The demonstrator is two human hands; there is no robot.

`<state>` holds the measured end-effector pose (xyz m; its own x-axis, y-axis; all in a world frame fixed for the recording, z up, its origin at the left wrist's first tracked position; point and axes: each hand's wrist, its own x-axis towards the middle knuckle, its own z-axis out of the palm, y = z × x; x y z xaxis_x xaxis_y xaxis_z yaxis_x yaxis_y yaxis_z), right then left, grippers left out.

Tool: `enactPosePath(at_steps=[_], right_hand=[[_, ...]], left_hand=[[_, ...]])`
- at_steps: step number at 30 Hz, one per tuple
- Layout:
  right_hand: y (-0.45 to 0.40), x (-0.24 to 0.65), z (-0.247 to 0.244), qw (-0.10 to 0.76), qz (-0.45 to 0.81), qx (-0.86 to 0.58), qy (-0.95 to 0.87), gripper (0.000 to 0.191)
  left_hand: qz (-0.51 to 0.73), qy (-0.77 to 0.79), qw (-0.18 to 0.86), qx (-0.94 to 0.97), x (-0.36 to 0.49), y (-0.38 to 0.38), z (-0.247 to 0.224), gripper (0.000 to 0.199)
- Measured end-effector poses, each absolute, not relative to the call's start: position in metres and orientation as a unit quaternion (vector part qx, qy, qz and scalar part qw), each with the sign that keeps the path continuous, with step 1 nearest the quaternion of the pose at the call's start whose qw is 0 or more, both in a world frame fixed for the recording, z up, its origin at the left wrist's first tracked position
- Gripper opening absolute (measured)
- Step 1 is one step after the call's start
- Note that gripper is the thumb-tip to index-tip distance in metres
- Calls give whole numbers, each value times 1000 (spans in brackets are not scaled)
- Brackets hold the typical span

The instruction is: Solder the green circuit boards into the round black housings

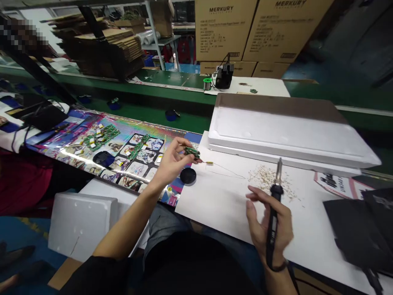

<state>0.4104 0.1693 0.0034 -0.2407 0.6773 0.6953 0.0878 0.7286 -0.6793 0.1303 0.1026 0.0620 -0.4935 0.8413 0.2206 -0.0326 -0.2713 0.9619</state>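
My left hand (pixel 173 160) pinches a small green circuit board (pixel 192 153) above the left edge of the white sheet (pixel 221 192). Beside the board lies a small yellow piece (pixel 209 163), and a thin wire (pixel 229 169) loops to its right. A round black cup (pixel 188 176) sits just below my left hand. In my right hand (pixel 272 221) is a black soldering iron (pixel 272 225), its metal tip pointing up and away from me. Small tan bits (pixel 265 177) are scattered behind the iron's tip.
Stacked white foam trays (pixel 285 131) stand behind the sheet. Circuit boards (pixel 104 137) lie on the patterned mat at left. A green solder spool (pixel 207 84) stands at the back. Black sheets (pixel 346 229) lie at right, and a white foam box (pixel 81 225) sits lower left.
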Motion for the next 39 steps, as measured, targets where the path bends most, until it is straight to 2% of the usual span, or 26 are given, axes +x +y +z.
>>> enactPosePath(at_steps=[4, 8, 10, 15, 19, 24, 26, 28, 30, 31, 33, 34, 37, 39], right_hand=[[172, 375, 16, 579, 318, -177, -729, 55], [172, 360, 23, 557, 316, -153, -753, 55], [171, 358, 20, 548, 325, -150, -756, 55], [168, 358, 13, 553, 293, -142, -767, 65], [168, 364, 16, 534, 267, -138, -790, 70], [166, 372, 11, 517, 281, -138, -797, 63], [166, 378, 7, 517, 307, -150, -785, 63], [167, 385, 3, 515, 328, -168, -774, 65], [170, 394, 0, 515, 334, -179, -769, 66], [171, 398, -1, 514, 337, -182, -767, 67], [174, 404, -2, 512, 351, -185, -762, 67], [175, 406, -2, 513, 362, -184, -756, 67], [175, 410, 0, 520, 399, -181, -734, 67], [174, 411, 2, 527, 410, -173, -724, 66]], left_hand=[[687, 479, 398, 375, 181, 104, 53, 29], [666, 527, 341, 403, 206, 103, 46, 18], [669, 542, 321, 394, 212, 104, 43, 19], [752, 429, 422, 270, 229, 106, 36, 32], [769, 406, 437, 230, 243, 105, 30, 36], [747, 414, 461, 239, 253, 91, 26, 36], [723, 488, 389, 298, 243, 79, 28, 31], [675, 612, 216, 352, 221, 65, 29, 32], [581, 727, 65, 360, 192, 53, 27, 48], [528, 768, 44, 361, 177, 48, 24, 63], [442, 800, 102, 393, 150, 43, 19, 90], [419, 788, 157, 422, 139, 42, 17, 97], [403, 715, 280, 498, 123, 43, 12, 93], [406, 696, 278, 523, 125, 49, 10, 88]])
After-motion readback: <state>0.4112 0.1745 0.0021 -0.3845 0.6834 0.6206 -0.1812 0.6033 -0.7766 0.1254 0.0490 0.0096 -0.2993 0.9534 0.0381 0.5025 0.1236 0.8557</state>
